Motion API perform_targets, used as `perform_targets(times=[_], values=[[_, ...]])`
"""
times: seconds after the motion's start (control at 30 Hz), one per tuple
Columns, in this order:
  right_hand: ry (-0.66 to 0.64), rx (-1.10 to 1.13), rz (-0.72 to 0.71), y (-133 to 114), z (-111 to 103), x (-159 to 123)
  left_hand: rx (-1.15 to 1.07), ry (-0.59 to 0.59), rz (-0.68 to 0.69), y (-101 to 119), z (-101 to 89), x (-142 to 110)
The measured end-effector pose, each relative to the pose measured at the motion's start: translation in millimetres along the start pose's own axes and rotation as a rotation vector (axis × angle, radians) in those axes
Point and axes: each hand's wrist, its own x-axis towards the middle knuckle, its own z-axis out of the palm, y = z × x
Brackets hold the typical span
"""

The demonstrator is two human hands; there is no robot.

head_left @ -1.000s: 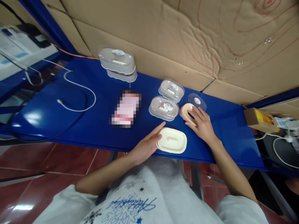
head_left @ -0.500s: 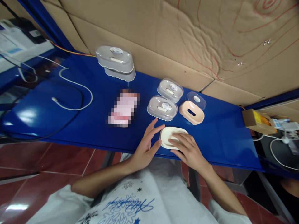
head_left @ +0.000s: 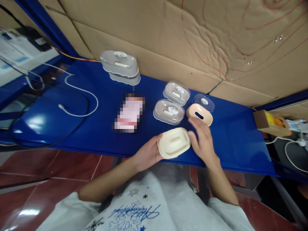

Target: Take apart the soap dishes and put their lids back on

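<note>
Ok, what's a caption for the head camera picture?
A left hand holds a cream dish at a blue table.

Blue table (head_left: 235, 134) bearing translucent cases (head_left: 166, 118), peach dish (head_left: 205, 111), clear lid (head_left: 209, 103), white cable (head_left: 97, 102)

A long, glossy blue surface (head_left: 240, 144) stands against a wall of creased brown cardboard (head_left: 144, 32), marked at right with curving red lines (head_left: 276, 4). A blue post (head_left: 50, 32) slants at upper left. Below, the floor (head_left: 72, 165) is red tile with pale joints. White glare shines on surface and floor at left.
</note>
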Motion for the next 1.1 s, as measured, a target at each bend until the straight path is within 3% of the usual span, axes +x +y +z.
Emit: perform_targets(times=[0.1, 0.23, 0.37, 0.47, 0.57, 0.8, 1.1], values=[[0.021, -0.247, 0.226, 28.1, -2.2, 2.2, -0.006, -0.049, -0.020, -0.9, -1.8, 0.5], [-0.058, -0.417, 0.308, 44.9, -9.2, -8.2, -0.028, -0.093, 0.004, -2.2, -5.2, 1.8], [0.010, -0.288, 0.163, 22.9, -25.6, -17.7, -0.024, -0.111, 0.021, -1.8, -6.6, 3.3], [-0.123, -0.049, -0.077, -6.3, -30.4, -23.0, -0.016, -0.103, 0.041, -1.2, -4.9, 3.7], [-0.275, 0.005, -0.217, -27.7, -25.8, -26.3, -0.008, -0.139, 0.051, 0.0, 0.6, 3.3], [-0.312, -0.096, -0.310, -40.4, -32.7, -24.2, 0.047, -0.271, 0.078, -0.6, 10.8, 1.1], [-0.273, -0.073, -0.304, -37.4, -22.2, -25.0, 0.095, -0.188, 0.132, -0.9, 9.1, -1.8]])
